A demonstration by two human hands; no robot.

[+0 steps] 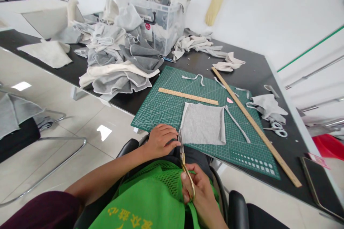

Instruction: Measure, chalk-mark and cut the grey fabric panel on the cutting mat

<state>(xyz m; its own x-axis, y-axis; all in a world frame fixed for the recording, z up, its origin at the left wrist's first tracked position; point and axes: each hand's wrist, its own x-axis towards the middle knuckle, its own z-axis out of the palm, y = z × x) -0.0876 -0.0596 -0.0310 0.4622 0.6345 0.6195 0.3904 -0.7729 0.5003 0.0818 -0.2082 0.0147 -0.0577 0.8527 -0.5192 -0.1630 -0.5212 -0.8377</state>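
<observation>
A squarish piece of grey cloth [202,125] lies on the green cutting mat [172,78] in front of me. My right hand [197,186] grips gold-handled scissors [184,159], their blades pointing away along the cloth's left edge. Beside that edge, my left hand [163,140] lies at the mat's near border, fingers stretched out, with thumb and fingertips close to the blades. Whether its fingertips touch the cloth is hard to see. A thin grey strip [238,125] runs down from the cloth's upper right corner.
A short wooden ruler [188,96] and a long one [255,125] lie on the mat. White-handled scissors [279,130], scraps [268,107] and a phone [321,182] are at right. Behind left are a cloth pile [115,61] and a clear plastic bin [161,25].
</observation>
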